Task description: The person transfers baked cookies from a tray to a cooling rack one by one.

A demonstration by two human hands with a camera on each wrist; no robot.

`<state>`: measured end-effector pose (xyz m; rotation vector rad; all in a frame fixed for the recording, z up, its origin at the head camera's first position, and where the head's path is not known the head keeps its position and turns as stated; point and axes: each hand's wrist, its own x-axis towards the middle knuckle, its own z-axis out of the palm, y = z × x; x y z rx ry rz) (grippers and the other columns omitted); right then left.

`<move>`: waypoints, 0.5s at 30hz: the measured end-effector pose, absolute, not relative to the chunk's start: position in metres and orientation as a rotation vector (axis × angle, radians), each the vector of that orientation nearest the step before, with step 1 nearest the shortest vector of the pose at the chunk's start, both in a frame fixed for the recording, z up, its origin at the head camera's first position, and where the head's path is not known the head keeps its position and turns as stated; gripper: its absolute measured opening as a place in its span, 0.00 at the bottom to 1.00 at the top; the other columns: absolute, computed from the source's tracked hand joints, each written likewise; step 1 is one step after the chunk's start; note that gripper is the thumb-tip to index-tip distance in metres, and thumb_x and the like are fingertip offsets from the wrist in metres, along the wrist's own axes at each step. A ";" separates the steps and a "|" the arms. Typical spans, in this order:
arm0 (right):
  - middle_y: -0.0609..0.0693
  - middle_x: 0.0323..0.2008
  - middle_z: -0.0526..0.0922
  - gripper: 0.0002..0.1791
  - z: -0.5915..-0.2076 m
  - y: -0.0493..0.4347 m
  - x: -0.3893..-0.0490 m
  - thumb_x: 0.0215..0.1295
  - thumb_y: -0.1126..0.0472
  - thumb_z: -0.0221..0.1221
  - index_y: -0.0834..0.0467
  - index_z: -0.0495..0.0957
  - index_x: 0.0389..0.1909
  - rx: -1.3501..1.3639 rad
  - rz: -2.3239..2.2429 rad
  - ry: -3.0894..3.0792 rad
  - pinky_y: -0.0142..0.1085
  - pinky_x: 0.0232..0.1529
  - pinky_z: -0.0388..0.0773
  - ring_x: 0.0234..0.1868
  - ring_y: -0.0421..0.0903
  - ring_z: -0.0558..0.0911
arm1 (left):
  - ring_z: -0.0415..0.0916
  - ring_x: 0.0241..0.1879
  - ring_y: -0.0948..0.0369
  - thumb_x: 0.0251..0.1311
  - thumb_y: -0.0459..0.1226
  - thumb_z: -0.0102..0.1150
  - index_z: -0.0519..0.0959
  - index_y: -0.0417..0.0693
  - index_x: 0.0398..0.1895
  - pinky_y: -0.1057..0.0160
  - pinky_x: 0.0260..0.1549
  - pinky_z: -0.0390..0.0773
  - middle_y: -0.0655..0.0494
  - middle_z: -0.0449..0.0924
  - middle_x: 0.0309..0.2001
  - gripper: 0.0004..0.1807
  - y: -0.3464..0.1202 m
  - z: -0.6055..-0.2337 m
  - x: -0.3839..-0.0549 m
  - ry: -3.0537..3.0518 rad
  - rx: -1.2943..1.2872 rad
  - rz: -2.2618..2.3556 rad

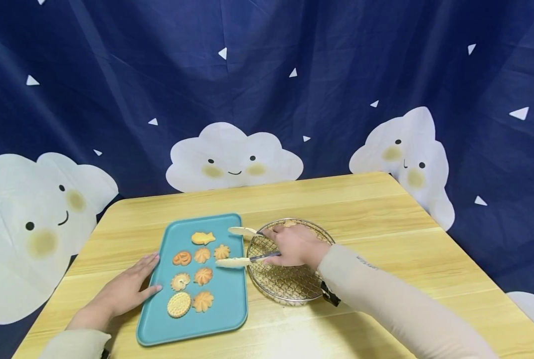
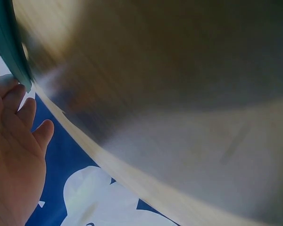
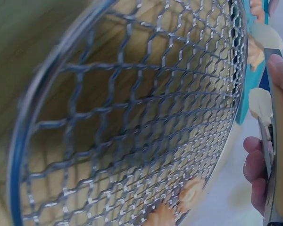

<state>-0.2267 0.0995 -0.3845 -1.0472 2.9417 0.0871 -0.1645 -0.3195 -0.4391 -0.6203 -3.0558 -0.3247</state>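
My right hand (image 1: 293, 244) grips the tongs (image 1: 237, 262), whose arms are spread with nothing visible between the tips; these reach left, over the edge of the tray (image 1: 224, 314). My left hand (image 1: 129, 286) lies with its fingers extended against the tray's edge, thumb over the rim: a useful brace, I judge, if it presses lightly and never tips the tray. The cookies lie flat between my hands, with a flower cookie (image 1: 222, 252) just beside the lower tip. To pinch it well, I should lower both tips level, one at each side, and squeeze gently, since it looks crumbly. The rack (image 1: 289, 284) sits under my right hand, with two more cookies (image 3: 191, 193) beyond that hand, so a low sweep of my wrist could knock them.
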 end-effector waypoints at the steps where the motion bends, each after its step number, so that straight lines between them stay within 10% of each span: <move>1: 0.57 0.59 0.73 0.47 -0.384 0.098 -0.226 0.58 0.26 0.50 0.51 0.61 0.71 -1.042 0.096 2.935 0.30 0.11 0.67 0.19 0.41 0.74 | 0.56 0.65 0.37 0.61 0.55 0.57 0.61 0.31 0.68 0.38 0.59 0.62 0.34 0.57 0.68 0.44 -0.320 -0.439 -0.165 -3.060 -0.619 -0.327; 15: 0.54 0.59 0.75 0.42 -0.382 0.086 -0.227 0.62 0.29 0.48 0.52 0.64 0.70 -1.071 0.188 2.900 0.35 0.27 0.79 0.43 0.51 0.82 | 0.55 0.65 0.37 0.61 0.56 0.57 0.61 0.31 0.68 0.38 0.59 0.61 0.34 0.57 0.68 0.44 -0.320 -0.439 -0.166 -3.066 -0.622 -0.346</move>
